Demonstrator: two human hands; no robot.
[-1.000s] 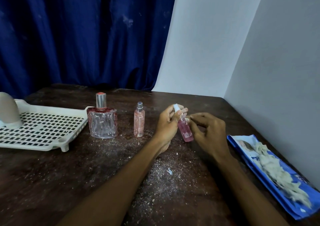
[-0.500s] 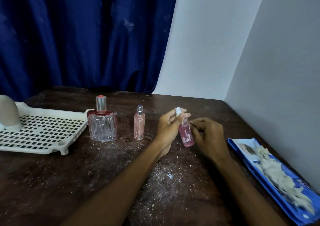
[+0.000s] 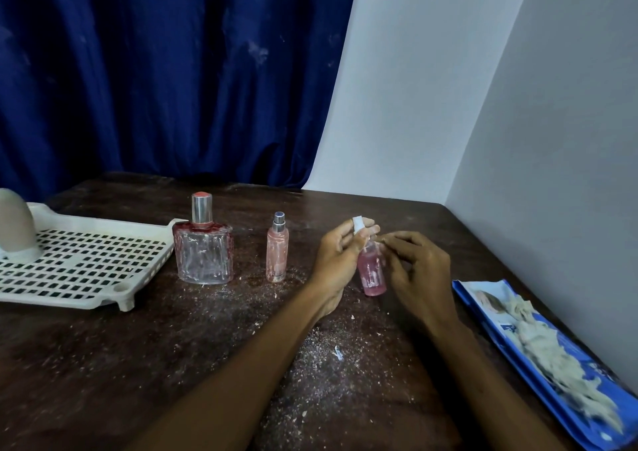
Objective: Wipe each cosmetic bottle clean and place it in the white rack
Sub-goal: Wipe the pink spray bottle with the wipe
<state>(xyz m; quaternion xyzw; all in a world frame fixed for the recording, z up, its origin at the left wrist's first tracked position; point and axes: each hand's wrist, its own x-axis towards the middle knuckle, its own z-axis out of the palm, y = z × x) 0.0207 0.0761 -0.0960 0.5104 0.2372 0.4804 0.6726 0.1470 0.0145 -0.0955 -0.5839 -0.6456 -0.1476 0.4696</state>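
Observation:
My left hand (image 3: pixel 340 257) grips a small pink bottle with a white cap (image 3: pixel 371 271) near its top, holding it upright just above the table. My right hand (image 3: pixel 417 271) is beside it on the right, its fingertips pinched at the bottle's neck; whether they hold a bit of wipe cannot be seen. A slim pink spray bottle (image 3: pixel 277 248) and a wide clear glass perfume bottle (image 3: pixel 203 247) stand on the table to the left. The white slotted rack (image 3: pixel 86 267) lies at the far left.
A beige rounded object (image 3: pixel 15 226) stands in the rack's far corner. A blue packet with a crumpled whitish wipe on it (image 3: pixel 538 343) lies along the right wall. The dark wooden table (image 3: pixel 103 364) is strewn with pale dust and crumbs.
The small pink bottle has been tilted from a slant to nearly upright, and both hands have shifted slightly with it.

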